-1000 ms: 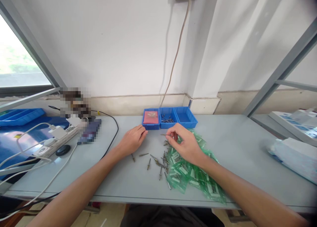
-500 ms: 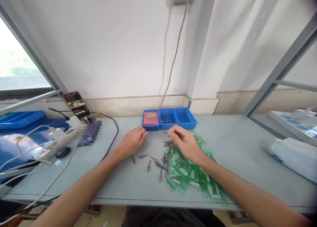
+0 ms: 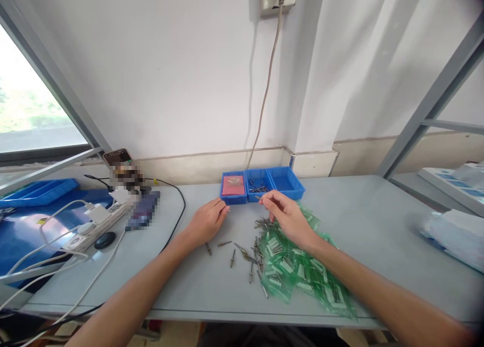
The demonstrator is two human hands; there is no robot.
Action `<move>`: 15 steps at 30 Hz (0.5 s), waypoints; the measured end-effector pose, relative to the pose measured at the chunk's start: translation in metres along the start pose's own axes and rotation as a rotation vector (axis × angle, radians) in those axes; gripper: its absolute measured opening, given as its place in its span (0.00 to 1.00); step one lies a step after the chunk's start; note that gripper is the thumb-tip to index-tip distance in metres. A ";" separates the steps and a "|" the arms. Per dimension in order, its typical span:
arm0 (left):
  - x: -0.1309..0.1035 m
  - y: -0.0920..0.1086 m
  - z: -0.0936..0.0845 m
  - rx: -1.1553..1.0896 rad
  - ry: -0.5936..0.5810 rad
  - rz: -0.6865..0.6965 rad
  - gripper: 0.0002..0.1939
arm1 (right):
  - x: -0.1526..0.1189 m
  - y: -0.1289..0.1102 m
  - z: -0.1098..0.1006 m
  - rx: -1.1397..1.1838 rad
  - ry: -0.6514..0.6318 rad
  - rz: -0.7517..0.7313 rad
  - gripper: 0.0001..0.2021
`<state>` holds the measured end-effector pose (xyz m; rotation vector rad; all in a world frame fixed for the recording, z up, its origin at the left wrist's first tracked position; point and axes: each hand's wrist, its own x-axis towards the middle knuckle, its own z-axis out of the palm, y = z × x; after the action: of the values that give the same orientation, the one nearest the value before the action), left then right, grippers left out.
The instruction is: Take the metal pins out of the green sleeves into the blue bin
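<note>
My right hand (image 3: 285,213) pinches a thin metal pin (image 3: 258,198) between thumb and fingertips, just in front of the middle blue bin (image 3: 258,171). Similar pins lie in that bin. My left hand (image 3: 207,218) is closed near the bin with the red pad (image 3: 233,186), and a small metal tip (image 3: 228,211) pokes out of its fingers. Between my forearms, several loose metal pins (image 3: 247,256) with thicker bodies are scattered on the grey table (image 3: 212,286). Beneath my right hand and wrist spreads a heap of green plastic packets (image 3: 298,266) with white labels and pins inside.
A third blue bin (image 3: 285,183) stands on the right of the row. To the left are a power strip (image 3: 81,238) with cables, a black round object (image 3: 105,240), a propped phone (image 3: 117,158) and a blue tray (image 3: 41,190). A plastic-wrapped package (image 3: 456,238) lies far right.
The camera view has shifted slightly, so the table contents sit a little further right and lower. My right hand has moved slightly closer to the middle bin, its pin now tilted upward.
</note>
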<state>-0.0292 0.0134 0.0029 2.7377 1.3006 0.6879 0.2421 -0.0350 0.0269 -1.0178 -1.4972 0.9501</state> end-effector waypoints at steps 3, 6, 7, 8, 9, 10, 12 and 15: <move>0.000 0.000 0.000 -0.005 -0.004 -0.007 0.18 | 0.000 -0.001 0.001 -0.003 -0.003 0.016 0.15; 0.000 -0.001 0.001 -0.013 -0.008 -0.009 0.18 | 0.000 -0.002 0.001 -0.006 0.000 0.043 0.14; 0.000 -0.001 0.001 -0.013 -0.009 -0.008 0.18 | -0.001 -0.002 0.002 -0.006 0.001 0.049 0.13; 0.000 -0.002 0.002 -0.013 -0.009 -0.008 0.19 | -0.001 -0.002 0.002 -0.007 0.000 0.052 0.13; 0.000 -0.002 0.002 -0.013 -0.008 -0.009 0.19 | -0.001 -0.002 0.002 -0.010 0.000 0.053 0.13; 0.000 -0.002 0.002 -0.014 -0.007 -0.010 0.19 | -0.001 -0.002 0.002 -0.012 0.000 0.053 0.13; 0.000 -0.002 0.002 -0.016 -0.002 -0.007 0.18 | -0.001 -0.001 0.002 -0.017 0.006 0.052 0.12; 0.000 -0.001 0.001 -0.007 -0.001 -0.002 0.18 | 0.000 0.001 0.002 -0.027 0.018 0.043 0.11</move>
<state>-0.0296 0.0142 0.0016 2.7308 1.2984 0.6889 0.2406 -0.0351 0.0260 -1.0792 -1.4818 0.9507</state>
